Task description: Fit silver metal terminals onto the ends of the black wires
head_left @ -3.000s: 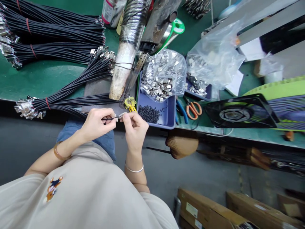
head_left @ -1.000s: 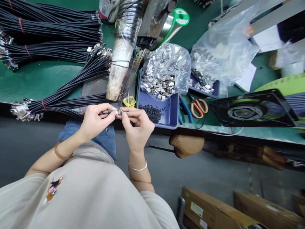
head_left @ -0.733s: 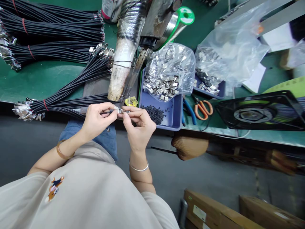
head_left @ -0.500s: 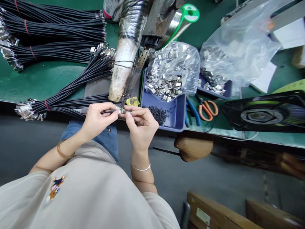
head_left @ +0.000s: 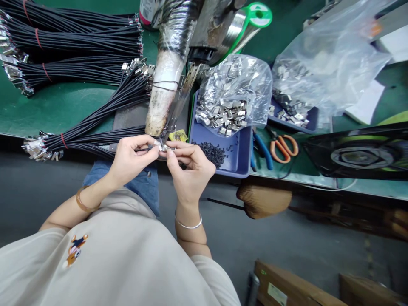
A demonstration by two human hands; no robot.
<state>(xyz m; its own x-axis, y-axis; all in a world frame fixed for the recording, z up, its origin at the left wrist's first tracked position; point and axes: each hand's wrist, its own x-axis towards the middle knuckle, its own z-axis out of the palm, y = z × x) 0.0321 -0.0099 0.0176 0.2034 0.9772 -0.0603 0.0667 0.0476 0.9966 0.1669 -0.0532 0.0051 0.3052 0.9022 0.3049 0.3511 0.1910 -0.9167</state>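
Note:
My left hand (head_left: 135, 157) is closed, pinching the end of a black cable (head_left: 144, 149) between thumb and fingertips. Against it, my right hand (head_left: 191, 168) pinches a small silvery metal connector (head_left: 164, 148); the fingertips of both hands nearly meet there. The exact fit of cable and connector is too small to make out. Just above the fingertips, a soldering iron (head_left: 183, 100) points down beside a wrapped white tube (head_left: 164, 93). A bundle of black cables (head_left: 92, 138), tied with a red band, runs behind my left hand.
To the right, a blue tray (head_left: 236, 157) holds small black pieces and a bag of metal connectors (head_left: 225, 114). Pliers (head_left: 263, 148) and orange-handled scissors (head_left: 283, 148) lie beyond it, then a black fan (head_left: 360, 155). A solder spool (head_left: 242, 32) and more cable bundles (head_left: 79, 34) stand farther back.
Both hands stay almost in place, the connector still held between them at the soldering iron's tip. The view has shifted slightly, so things on the right appear farther right.

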